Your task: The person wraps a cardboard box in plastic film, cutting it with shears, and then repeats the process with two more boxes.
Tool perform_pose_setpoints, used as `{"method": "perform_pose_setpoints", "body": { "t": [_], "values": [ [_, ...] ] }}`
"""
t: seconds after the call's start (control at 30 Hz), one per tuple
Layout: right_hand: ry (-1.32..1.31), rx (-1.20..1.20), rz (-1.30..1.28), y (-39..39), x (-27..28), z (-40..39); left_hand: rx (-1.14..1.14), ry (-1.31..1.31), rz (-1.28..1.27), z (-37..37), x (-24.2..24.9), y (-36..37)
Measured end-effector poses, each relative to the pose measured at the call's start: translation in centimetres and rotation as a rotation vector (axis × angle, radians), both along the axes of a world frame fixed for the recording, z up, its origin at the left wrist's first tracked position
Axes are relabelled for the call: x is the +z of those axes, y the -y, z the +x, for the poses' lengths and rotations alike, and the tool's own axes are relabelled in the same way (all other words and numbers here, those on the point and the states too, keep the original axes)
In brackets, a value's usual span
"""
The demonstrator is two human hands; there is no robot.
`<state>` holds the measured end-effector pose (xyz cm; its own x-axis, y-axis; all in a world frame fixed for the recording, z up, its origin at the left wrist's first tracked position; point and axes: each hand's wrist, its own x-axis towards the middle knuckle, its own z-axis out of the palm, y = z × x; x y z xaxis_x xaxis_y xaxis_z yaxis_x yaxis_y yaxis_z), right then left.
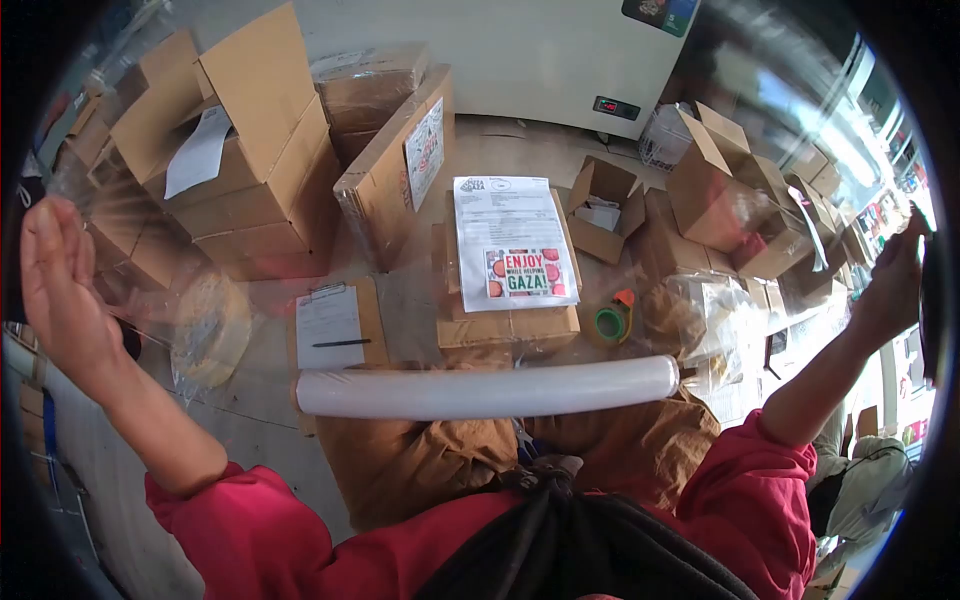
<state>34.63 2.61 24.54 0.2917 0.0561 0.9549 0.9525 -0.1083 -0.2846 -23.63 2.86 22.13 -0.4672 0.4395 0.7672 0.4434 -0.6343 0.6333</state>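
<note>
A large sheet of clear plastic film is stretched across the view, with creases and shine at both sides. My left hand is raised at the far left, fingers closed on the film's edge where creases gather. At the far right my right hand is also raised and closed on the film, partly in shadow and cut by the lens edge. A thick whitish roll of plastic wrap lies across my lap. Beyond it is a closed cardboard box, carrying a printed sheet and a colourful card.
A clipboard with a pen lies left of the box, a green tape roll to its right. Open cartons stand at left, more boxes at right. A white appliance stands behind.
</note>
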Motion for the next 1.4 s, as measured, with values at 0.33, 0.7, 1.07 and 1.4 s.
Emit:
{"method": "perform_pose_setpoints", "body": {
  "t": [0.33, 0.7, 1.07, 1.4],
  "values": [
    [0.516, 0.236, -0.282, -9.4, 3.1, 3.5, 0.087, -0.072, 0.017, 2.4, 1.9, -10.2],
    [0.056, 0.569, -0.561, -33.5, -10.5, -1.6, 0.236, -0.646, -0.579, 2.6, -12.7, -34.1],
    [-0.108, 0.703, -0.811, -38.7, -24.4, -1.7, 0.006, -0.045, -0.714, 7.9, -20.3, -35.4],
    [-0.501, 0.92, -0.622, -35.4, -20.2, -3.7, -0.112, 0.048, -0.718, 5.4, -18.2, -32.4]
  ]
}}
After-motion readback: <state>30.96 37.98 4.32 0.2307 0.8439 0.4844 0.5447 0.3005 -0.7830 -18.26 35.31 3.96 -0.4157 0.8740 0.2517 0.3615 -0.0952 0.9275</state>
